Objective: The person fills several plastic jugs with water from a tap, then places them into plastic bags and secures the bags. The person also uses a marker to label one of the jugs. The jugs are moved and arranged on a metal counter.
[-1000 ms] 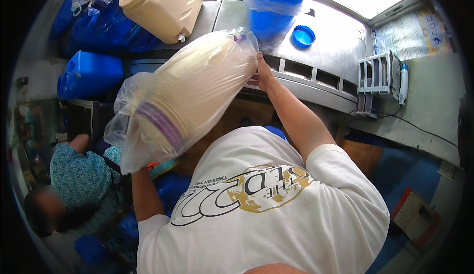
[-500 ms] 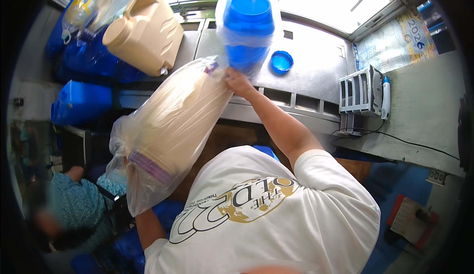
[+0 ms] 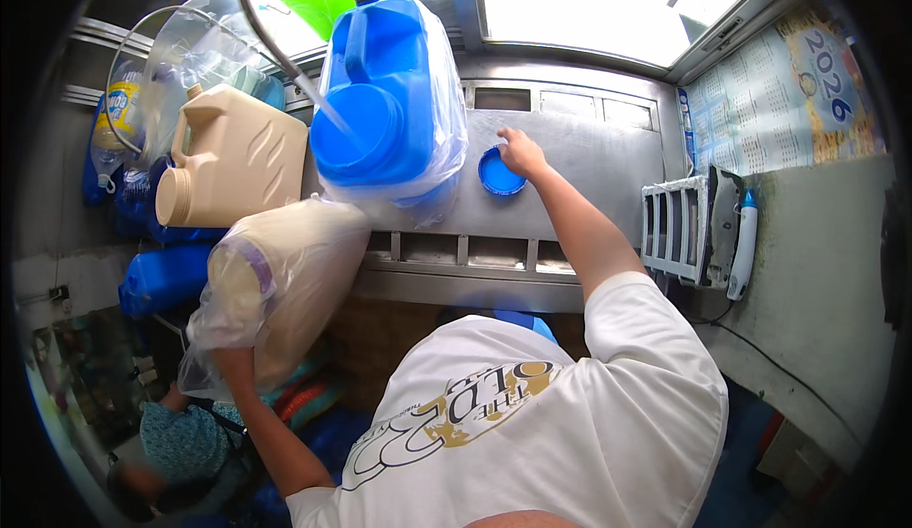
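My left hand (image 3: pixel 234 362) grips the lower end of a clear plastic bag (image 3: pixel 318 271); the plastic partly covers its fingers. Inside the bag is a long, bulky cream-coloured thing with a purple band (image 3: pixel 253 264); its kind is unclear. The bag's upper end leans at the counter edge. My right hand (image 3: pixel 521 154) is at the rim of a round blue cap (image 3: pixel 500 172) lying on the metal counter, its fingers stretched out past the rim. Left of it stands a blue jug (image 3: pixel 394 53) wrapped in clear plastic, a thin hose (image 3: pixel 309 86) running into its wide mouth.
A beige jug (image 3: pixel 242 162) and blue containers (image 3: pixel 166 279) crowd the left side. A grey slatted rack (image 3: pixel 676 231) stands right of the metal counter (image 3: pixel 579 172), below a wall calendar (image 3: pixel 760 100). Another person in a patterned blue garment (image 3: pixel 190 442) is at the lower left.
My right hand has let go of the bag's upper end and moved right to the blue cap. The bag has swung lower and left in my left hand. The view has shifted.
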